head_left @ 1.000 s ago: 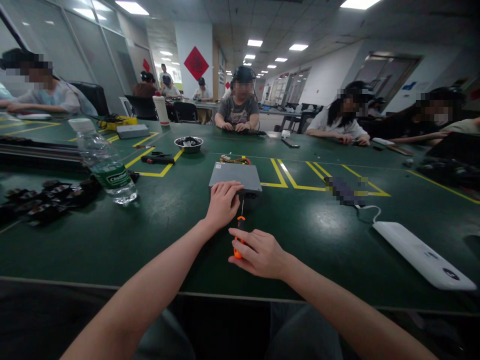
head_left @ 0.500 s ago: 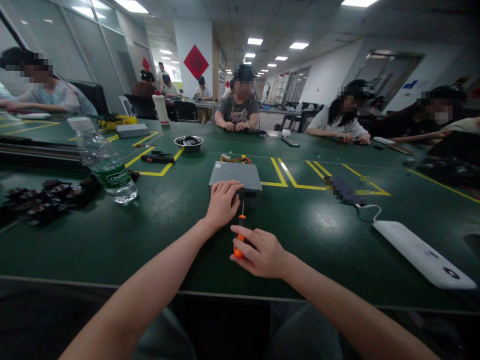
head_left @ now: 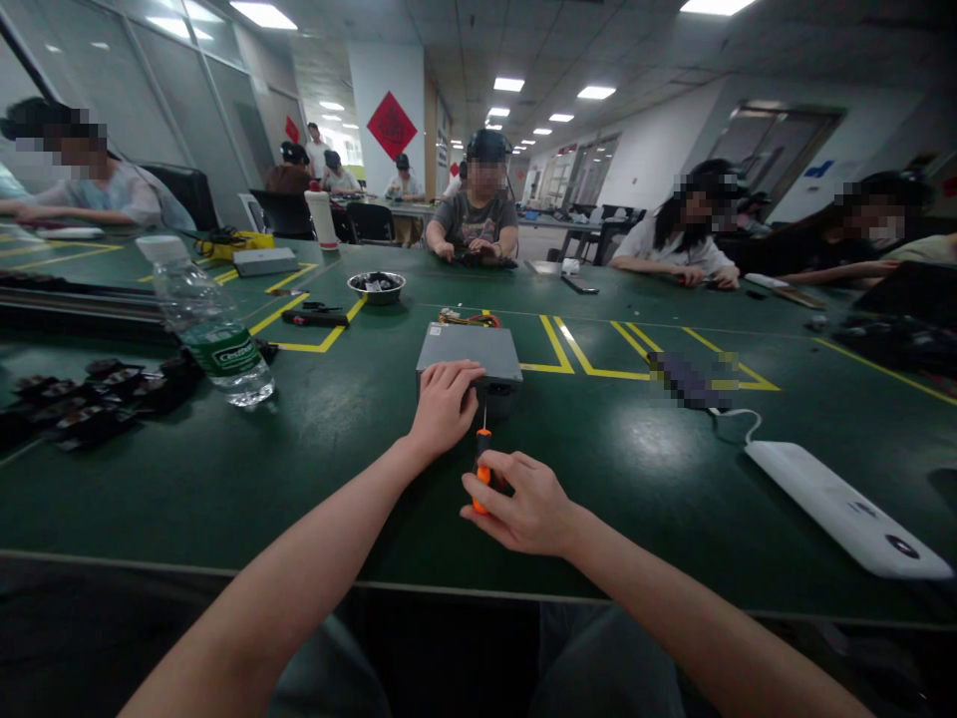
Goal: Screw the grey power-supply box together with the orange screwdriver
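Observation:
A grey metal computer power supply (head_left: 471,347) lies in front of me on the green table, its coloured wires bunched at the far side. Against its near left corner, my left hand (head_left: 447,404) grips and steadies it, fingers over the top edge. My right hand (head_left: 519,499) is closed round the orange and black handle of a screwdriver (head_left: 483,477). The thin shaft points away from me, and its tip meets the near face of the power supply, below the socket. Exactly where the tip sits is too small to see.
A water bottle (head_left: 224,339) and a heap of dark parts (head_left: 97,399) stand to the left. Behind are a metal bowl (head_left: 376,289) and a black tool (head_left: 315,318). A white power bank (head_left: 844,509) with a cable lies right. A person (head_left: 478,214) sits opposite.
The fingers of my right hand have shifted on the screwdriver's handle, the index finger curling in. My left hand and the power supply stay put. The person opposite has moved their hands.

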